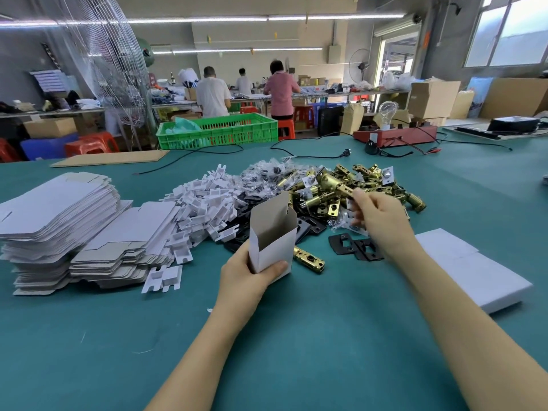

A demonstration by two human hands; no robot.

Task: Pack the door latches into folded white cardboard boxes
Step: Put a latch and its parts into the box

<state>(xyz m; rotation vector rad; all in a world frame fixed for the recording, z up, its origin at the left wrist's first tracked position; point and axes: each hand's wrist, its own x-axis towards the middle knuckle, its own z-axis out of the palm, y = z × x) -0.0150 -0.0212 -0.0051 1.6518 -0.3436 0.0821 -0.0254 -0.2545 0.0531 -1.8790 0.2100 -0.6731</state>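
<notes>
One open white cardboard box (271,241) and two black metal strike plates (355,246) are lying near the fingers; three people (213,96) are standing behind.

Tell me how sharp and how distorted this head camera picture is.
Head view: wide-angle bending curves the teal table edges and ceiling lights; the folded white cardboard box is sharp, the right hand slightly motion-blurred; glare glints off the brass latch pile.

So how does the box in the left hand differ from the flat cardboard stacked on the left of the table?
The box is folded into shape, standing upright with its top flap open; the flat blanks are unfolded and lie piled on the green table. The box is a single piece gripped by the left hand; the blanks lie untouched in tall stacks. Both are white cardboard with a grey inner side.
</notes>
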